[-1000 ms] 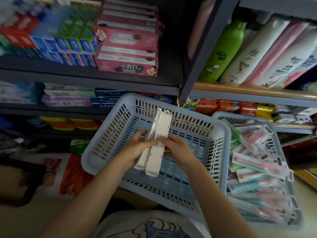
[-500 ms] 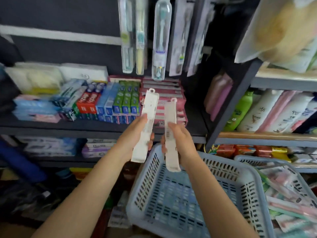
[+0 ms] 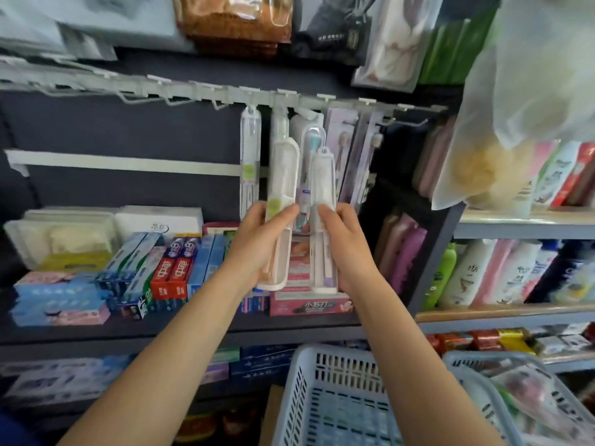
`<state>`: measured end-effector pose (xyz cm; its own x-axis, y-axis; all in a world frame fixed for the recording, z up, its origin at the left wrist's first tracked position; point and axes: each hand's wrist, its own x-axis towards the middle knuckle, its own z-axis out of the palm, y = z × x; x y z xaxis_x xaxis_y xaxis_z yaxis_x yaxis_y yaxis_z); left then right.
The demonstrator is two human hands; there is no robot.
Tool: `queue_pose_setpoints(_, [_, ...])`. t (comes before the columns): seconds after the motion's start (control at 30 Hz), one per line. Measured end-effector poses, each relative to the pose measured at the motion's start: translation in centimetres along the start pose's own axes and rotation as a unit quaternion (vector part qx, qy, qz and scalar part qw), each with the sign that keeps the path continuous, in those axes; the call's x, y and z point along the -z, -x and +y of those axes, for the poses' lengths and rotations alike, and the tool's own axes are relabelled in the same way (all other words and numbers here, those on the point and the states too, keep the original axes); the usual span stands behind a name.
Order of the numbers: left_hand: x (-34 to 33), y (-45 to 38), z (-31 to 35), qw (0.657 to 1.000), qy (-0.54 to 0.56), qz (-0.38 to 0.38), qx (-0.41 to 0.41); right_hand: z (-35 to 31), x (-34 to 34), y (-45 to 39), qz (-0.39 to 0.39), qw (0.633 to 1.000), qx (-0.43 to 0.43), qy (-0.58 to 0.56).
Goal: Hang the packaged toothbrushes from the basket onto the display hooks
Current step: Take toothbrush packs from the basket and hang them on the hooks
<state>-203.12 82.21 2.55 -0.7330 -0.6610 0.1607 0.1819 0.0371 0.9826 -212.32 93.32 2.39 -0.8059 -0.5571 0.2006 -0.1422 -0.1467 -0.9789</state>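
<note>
Head view: two white toothbrush packs are raised toward the hook rail (image 3: 225, 94); the left hand (image 3: 257, 249) is curled round the taller pack (image 3: 280, 188), the right hand (image 3: 346, 249) round the shorter pack (image 3: 322, 188); the hanging step seems begun; each hang hole must next be threaded onto a hook.

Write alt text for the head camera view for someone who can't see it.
Each hand, left hand and right hand, holds one white toothbrush pack, the left pack and the right pack, upright below a rail of hooks where other toothbrushes hang. Toothpaste boxes fill the shelf behind; a blue basket sits below.
</note>
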Motion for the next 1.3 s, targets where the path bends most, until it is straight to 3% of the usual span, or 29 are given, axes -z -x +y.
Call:
queue_pose_setpoints(0.27, [0.4, -1.7, 1.9, 0.997, 0.022, 0.073, -0.032, -2.7, -0.6, -2.2, -0.071, 0.996, 0.042, -0.02])
queue_pose_setpoints(0.53, [4.6, -2.0, 0.8, 0.978, 0.004, 0.188, -0.086, -2.5, -6.4, -3.1, -0.13, 0.99, 0.038, -0.025])
queue_pose_setpoints(0.7, [7.1, -1.8, 1.5, 0.978, 0.028, 0.188, -0.088, -3.6, -9.0, -3.6, -0.141, 0.986, 0.059, -0.062])
queue_pose_setpoints(0.83, [8.2, -2.0, 1.6, 0.979, 0.032, 0.179, -0.089, -3.9, -9.9, -4.1, -0.103, 0.991, 0.052, -0.063])
queue_pose_setpoints(1.1, [8.5, -2.3, 1.1, 0.989, 0.018, 0.133, -0.062, -3.8, -10.8, -5.3, -0.08, 0.995, -0.006, -0.056])
queue_pose_setpoints(1.3, [8.4, -2.9, 1.1, 0.994, 0.009, 0.09, -0.056, 0.8, -10.6, -5.2, -0.035, 0.995, -0.083, 0.04])
